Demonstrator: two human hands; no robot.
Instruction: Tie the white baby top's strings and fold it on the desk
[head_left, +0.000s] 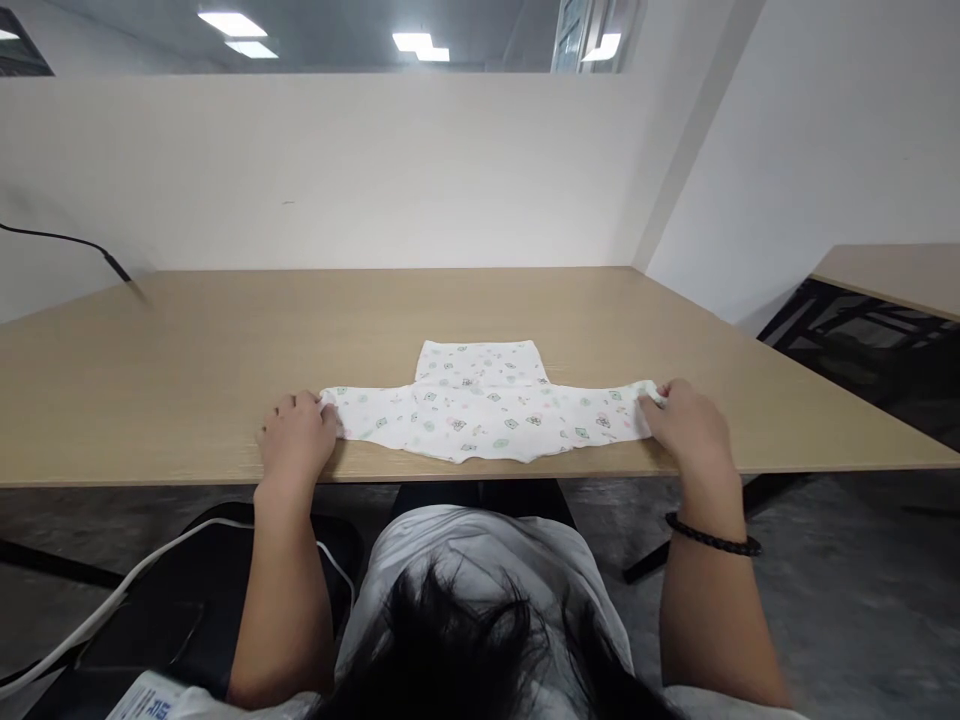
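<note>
Hands well apart, one at each end of a small printed garment (487,415), fingers brought nearly together on the cloth with no wide gap showing. Left hand (298,435) curled over the tip of the left sleeve (369,411), thumb side against the fabric; exact grip partly hidden by the fingers. Right hand (691,425) pinching the tip of the right sleeve (606,411) between thumb and fingers, a little cloth bunched there. Garment lying on the bench (225,340), near its front edge and straight in front of the person; sleeves out to both sides, middle panel (480,362) pointing away toward the wall (397,180). Done, by the look of it: cloth laid out, sleeves drawn almost level, surface mostly smooth. Not done: sleeve tips not released, neither sleeve brought in over the middle, near edge uneven. Impossible to tell whether the line across the base of the middle panel marks a fold or a seam, so hard to say whether any folding counts as finished.
</note>
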